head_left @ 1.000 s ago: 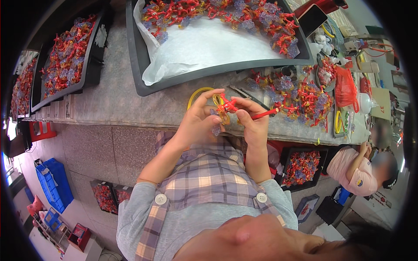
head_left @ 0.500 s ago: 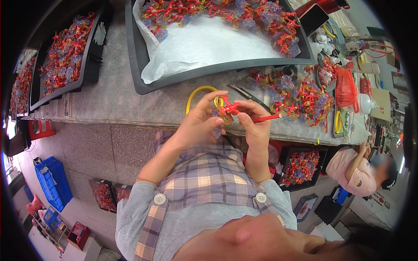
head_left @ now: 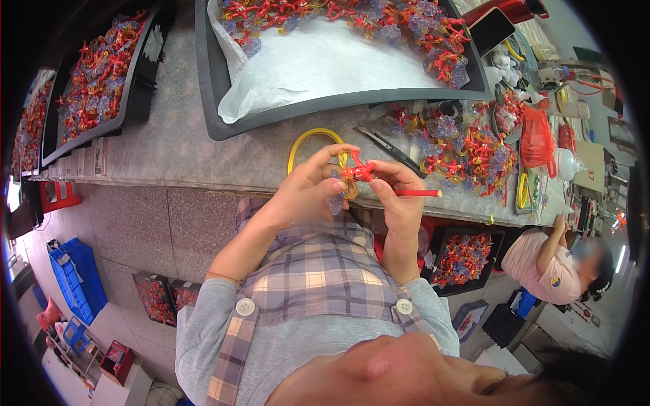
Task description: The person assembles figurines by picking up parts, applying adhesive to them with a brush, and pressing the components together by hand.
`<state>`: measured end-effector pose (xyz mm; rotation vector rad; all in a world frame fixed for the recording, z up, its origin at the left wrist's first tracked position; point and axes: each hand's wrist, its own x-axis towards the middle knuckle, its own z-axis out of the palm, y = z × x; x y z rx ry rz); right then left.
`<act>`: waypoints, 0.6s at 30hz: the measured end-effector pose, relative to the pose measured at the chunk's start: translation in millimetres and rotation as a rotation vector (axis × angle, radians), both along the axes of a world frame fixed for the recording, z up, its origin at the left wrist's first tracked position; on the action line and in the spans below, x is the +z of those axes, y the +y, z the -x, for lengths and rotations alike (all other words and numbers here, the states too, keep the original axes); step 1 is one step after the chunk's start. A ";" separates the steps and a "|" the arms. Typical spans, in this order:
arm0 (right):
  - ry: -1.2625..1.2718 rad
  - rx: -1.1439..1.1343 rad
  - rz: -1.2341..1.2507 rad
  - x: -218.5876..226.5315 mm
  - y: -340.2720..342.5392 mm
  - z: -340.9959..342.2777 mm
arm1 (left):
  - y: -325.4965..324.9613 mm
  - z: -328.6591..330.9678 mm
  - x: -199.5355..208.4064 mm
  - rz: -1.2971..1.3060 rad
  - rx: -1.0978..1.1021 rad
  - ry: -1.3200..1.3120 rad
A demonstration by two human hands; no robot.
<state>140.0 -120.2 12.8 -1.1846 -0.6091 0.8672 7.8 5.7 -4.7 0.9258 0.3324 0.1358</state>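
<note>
- Head view: the left hand [head_left: 308, 186] pinches a small red-and-orange plastic piece [head_left: 355, 174] with a clear bluish bit hanging under it, held just above the near edge of the tabletop [head_left: 169, 145].
- The right hand [head_left: 399, 193] closes on the same piece from the other side and also grips a thin red stick [head_left: 420, 193] that points off to the right. Both hands are shut around the work, fingers narrow.
- A yellow ring [head_left: 313, 139] lies on the tabletop just behind the hands; dark pliers [head_left: 389, 150] lie beside it.
- To the right sits a loose heap of parts [head_left: 460, 152] in red, orange and clear blue, near the hands.
- The big grey tray [head_left: 223, 101] behind holds white paper with a row of like pieces [head_left: 352, 17] along its far side; much of the paper is bare. By this, some pieces look done and the tray is judged far from full.
- Another tray [head_left: 101, 74] at left is packed with similar pieces.
- A bin of pieces [head_left: 464, 257] stands below the tabletop edge.
- The piece in hand seems mid-assembly; whether the stick is already seated cannot be told.
- Another person [head_left: 548, 260] works at far right.
</note>
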 end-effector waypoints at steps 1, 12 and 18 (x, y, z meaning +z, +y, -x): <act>-0.009 -0.013 0.007 0.4 -0.4 0.4 | 0.1 -0.1 0.9 0.003 0.001 0.000; 0.000 -0.025 0.048 -0.2 -3.7 0.5 | 1.6 0.7 3.4 -0.026 -0.036 0.049; -0.053 -0.030 0.021 4.1 -2.0 2.6 | -1.0 0.4 1.5 -0.024 -0.031 0.041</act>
